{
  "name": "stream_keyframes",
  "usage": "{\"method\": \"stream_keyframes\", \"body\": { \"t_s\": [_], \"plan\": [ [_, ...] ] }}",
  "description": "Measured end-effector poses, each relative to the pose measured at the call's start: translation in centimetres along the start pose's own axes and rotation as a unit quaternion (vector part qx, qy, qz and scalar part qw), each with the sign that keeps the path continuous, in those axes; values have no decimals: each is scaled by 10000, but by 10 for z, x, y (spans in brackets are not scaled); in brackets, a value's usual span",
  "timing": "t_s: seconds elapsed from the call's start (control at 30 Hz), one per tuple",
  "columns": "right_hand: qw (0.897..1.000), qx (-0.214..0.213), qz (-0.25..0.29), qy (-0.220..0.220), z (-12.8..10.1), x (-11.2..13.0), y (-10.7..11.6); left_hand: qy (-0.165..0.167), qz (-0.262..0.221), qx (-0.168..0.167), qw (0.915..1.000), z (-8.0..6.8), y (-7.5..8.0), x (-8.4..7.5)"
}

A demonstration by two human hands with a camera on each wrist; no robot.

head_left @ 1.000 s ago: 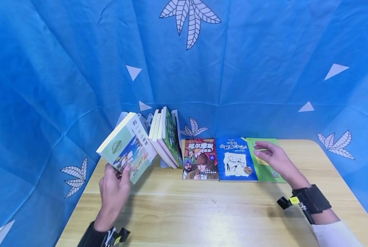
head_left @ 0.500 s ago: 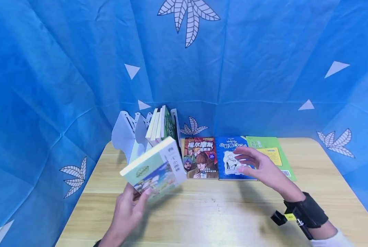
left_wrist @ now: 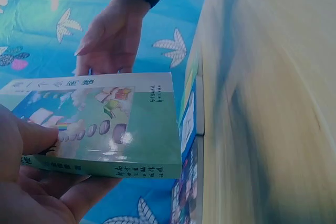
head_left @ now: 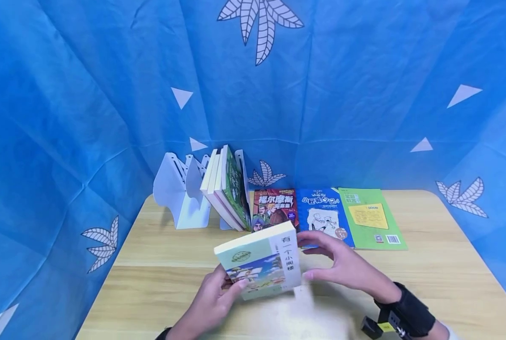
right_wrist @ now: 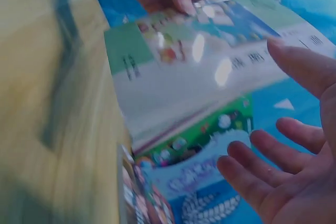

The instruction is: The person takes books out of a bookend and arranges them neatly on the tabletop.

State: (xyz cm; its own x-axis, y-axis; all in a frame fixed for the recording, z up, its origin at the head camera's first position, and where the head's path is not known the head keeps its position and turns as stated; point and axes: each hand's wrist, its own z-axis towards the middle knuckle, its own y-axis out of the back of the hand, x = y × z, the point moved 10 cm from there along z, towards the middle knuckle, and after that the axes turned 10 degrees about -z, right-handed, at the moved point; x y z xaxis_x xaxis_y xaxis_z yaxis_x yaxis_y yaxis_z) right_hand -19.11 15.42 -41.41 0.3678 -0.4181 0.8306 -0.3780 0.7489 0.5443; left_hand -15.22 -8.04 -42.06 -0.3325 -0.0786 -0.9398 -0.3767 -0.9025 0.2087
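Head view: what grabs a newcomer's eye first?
The green-and-white book held up over the middle of the wooden table, gripped by the left hand while the open right hand reaches toward its spine edge. Behind it, three books lie flat in a row at the table's far edge, beside a white rack holding leaning books.

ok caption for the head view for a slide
Left hand holds a green book above the table as the open right hand reaches its spine.
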Motion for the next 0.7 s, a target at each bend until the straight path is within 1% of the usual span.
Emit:
{"method": "stream_keyframes", "body": {
  "t_s": [0.07,0.23,0.33,0.4,0.6,0.67,0.7],
  "plan": [
    [10000,-14,85,42,-1,3,-5,170,-166,150,9996,2,-6,3],
    [9995,-101,287,-85,-3,6,-11,599,-369,344,9969,7,-16,12],
    [9994,-166,269,-103,-4,8,-10,761,-382,429,9954,11,-19,15],
    [9996,-229,186,-35,-5,9,-9,856,-421,483,9943,13,-21,16],
    [9976,-655,12,203,-13,14,1,1157,-554,580,9900,19,-25,19],
    [9959,-855,-139,273,-17,17,8,1167,-640,613,9892,22,-25,20],
    [9948,-952,-213,304,-19,19,12,1098,-684,622,9896,24,-24,20]
  ]
}}
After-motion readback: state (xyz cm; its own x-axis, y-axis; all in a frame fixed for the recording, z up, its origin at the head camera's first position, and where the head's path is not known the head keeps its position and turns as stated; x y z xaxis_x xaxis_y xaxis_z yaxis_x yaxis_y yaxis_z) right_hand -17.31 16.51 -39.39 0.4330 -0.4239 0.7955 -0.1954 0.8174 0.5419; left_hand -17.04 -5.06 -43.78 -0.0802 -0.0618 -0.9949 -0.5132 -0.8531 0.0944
